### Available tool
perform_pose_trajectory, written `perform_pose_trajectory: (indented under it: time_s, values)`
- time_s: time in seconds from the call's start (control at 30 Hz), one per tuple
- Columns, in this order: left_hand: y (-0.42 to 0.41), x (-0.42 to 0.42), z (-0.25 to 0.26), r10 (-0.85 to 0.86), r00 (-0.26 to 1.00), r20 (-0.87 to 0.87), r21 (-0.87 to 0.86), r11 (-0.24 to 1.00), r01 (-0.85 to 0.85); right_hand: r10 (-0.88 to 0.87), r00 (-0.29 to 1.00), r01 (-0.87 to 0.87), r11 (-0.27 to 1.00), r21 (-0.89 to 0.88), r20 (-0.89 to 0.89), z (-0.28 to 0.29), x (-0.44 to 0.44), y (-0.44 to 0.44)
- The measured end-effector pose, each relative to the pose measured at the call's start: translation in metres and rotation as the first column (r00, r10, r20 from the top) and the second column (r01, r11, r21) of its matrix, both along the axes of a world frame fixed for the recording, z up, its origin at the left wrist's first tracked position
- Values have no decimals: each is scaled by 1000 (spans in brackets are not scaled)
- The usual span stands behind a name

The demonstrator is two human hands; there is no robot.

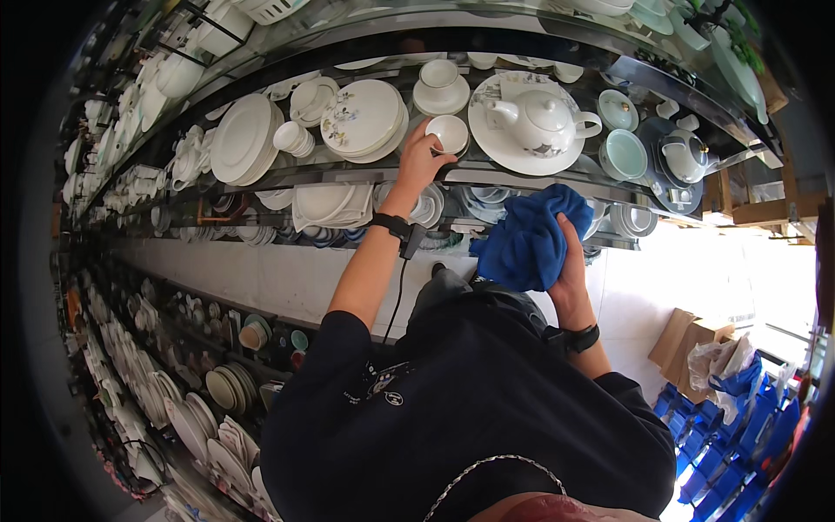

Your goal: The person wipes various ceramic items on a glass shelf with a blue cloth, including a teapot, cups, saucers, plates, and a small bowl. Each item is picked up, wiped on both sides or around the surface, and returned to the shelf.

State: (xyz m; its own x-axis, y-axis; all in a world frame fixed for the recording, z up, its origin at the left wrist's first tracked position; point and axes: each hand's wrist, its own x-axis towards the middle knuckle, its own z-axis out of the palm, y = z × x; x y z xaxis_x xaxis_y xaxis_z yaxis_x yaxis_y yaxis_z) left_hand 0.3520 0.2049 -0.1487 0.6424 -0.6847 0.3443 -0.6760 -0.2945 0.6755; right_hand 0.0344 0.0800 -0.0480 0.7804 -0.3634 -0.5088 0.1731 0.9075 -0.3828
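My left hand (419, 156) has its thumb and fingers around the rim of a small white bowl (448, 134) on the glass shelf (365, 173); whether the bowl is lifted, I cannot tell. A crumpled blue cloth (531, 238) is gripped in my right hand (569, 267), held in front of the shelf edge. To the right of the bowl, a white teapot (543, 121) stands on a large white plate (486, 147). Left of my left hand is a stack of flower-patterned plates (359, 117). Behind the bowl sits a white cup (439, 74) on a saucer (424, 104).
Stacked white plates (242, 138) and small stacked cups (293, 138) share the shelf. A pale green bowl (623, 154) and a dark tray (678, 194) with a teapot (683, 153) stand at right. Tableware shelves lie behind me at lower left. Cardboard boxes (685, 352) rest at right.
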Motion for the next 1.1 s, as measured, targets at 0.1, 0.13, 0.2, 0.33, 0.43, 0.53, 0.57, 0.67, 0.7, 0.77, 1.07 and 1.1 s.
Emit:
perform_pose_trajectory:
  time_s: [0.1,0.13,0.2,0.33,0.43,0.53,0.57,0.67,0.7,0.77,1.07,1.1]
  values:
    - [5,6,1,-28,1000,5,100,995,27,28,1000,-28,1000,9,8,1,5,1]
    - [6,6,2,-16,1000,17,135,991,14,39,999,-39,999,11,14,1,6,2]
    - [9,3,8,0,999,32,160,987,-5,55,998,-55,998,16,20,0,9,3]
    - [24,-20,32,40,997,72,101,994,-48,64,998,-65,997,44,27,3,16,4]
    - [46,-28,39,79,983,163,55,994,-89,51,993,-61,993,97,102,-2,21,3]
    - [70,-25,43,155,962,227,55,984,-171,45,964,-76,991,108,264,1,30,7]
    - [78,-20,44,173,949,264,77,977,-200,37,942,-83,989,124,332,3,35,9]
    - [97,4,45,199,915,352,161,950,-269,6,933,-40,995,87,359,-2,45,15]
    - [100,13,45,186,904,384,184,944,-272,-8,928,-19,997,68,373,-1,48,16]
    - [104,35,46,151,882,446,227,934,-275,-21,868,-17,997,71,495,-6,52,23]
    - [113,81,18,-2,868,497,392,892,-223,-272,901,321,942,-97,337,-13,64,89]
    - [114,78,16,-18,863,506,401,890,-217,-292,904,347,928,-135,313,-4,67,102]
